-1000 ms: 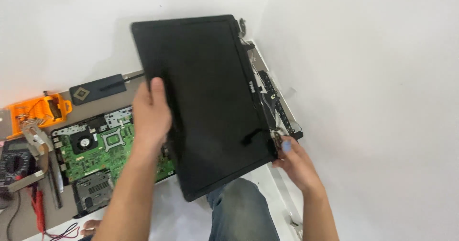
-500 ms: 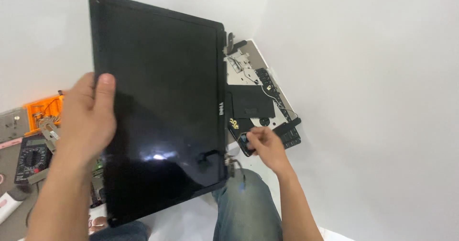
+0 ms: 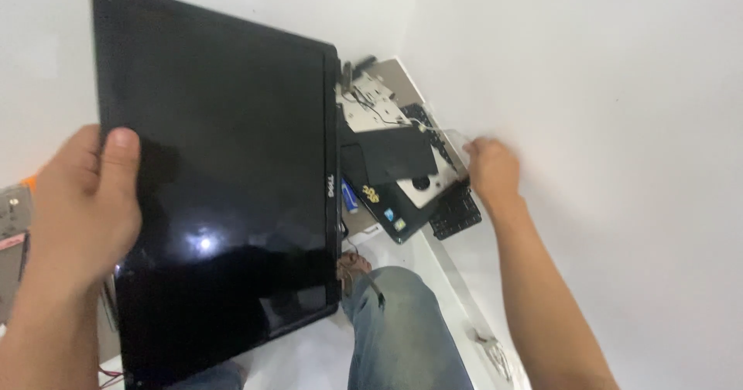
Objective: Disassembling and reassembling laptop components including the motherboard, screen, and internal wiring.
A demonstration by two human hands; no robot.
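Left hand (image 3: 81, 212) grips black screen (image 3: 220, 173) at left edge, thumb on glass. Right hand (image 3: 492, 172) blurred, grip unclear, touching laptop base (image 3: 402, 169) far right.

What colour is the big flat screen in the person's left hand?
Glossy black all over. The laptop screen panel, gripped by the left hand, shows best in the head view.

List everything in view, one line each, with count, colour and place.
Screen panel: one, black, glossy, held up at left and centre.
Laptop parts: one pile, black and silver, on the white surface right of the panel.
Keyboard: one, black, at the pile's lower right edge.
Surface: white, under everything.
Leg: one, blue jeans, bottom centre.
Left hand: gripping the panel's left edge.
Right hand: at the pile's right side; contact unclear.
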